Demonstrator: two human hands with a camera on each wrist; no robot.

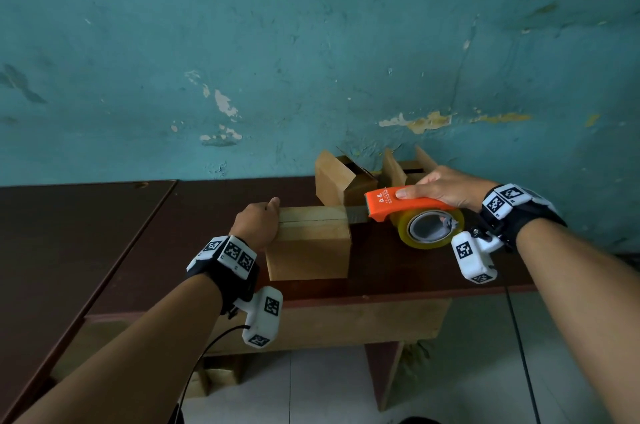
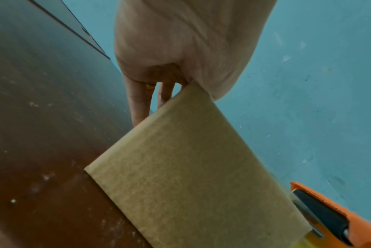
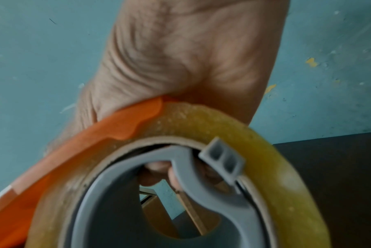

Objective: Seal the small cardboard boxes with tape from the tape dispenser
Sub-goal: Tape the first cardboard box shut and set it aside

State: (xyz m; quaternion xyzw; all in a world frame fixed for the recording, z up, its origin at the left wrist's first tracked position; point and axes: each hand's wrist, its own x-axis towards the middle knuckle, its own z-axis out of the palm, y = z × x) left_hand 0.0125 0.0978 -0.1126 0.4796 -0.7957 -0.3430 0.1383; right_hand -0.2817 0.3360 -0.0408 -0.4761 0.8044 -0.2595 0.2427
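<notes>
A closed small cardboard box [image 1: 310,243] [image 2: 188,176] stands on the dark brown table [image 1: 173,215]. My left hand [image 1: 258,221] [image 2: 175,50] holds its left end, thumb on top and fingers [image 2: 139,104] down the far side. My right hand [image 1: 446,188] [image 3: 180,63] grips the orange tape dispenser [image 1: 405,203] [image 3: 78,151] with its yellowish tape roll [image 1: 429,224] [image 3: 275,167], just right of the box. A strip of tape [image 1: 356,214] runs from the dispenser's mouth [image 2: 320,211] to the box top.
Two open cardboard boxes [image 1: 343,181] [image 1: 408,169] with raised flaps stand behind, against the teal wall [image 1: 311,60]. A second table top [image 1: 69,212] adjoins on the left. The table's front edge runs below the box; white floor tiles [image 1: 329,389] lie beneath.
</notes>
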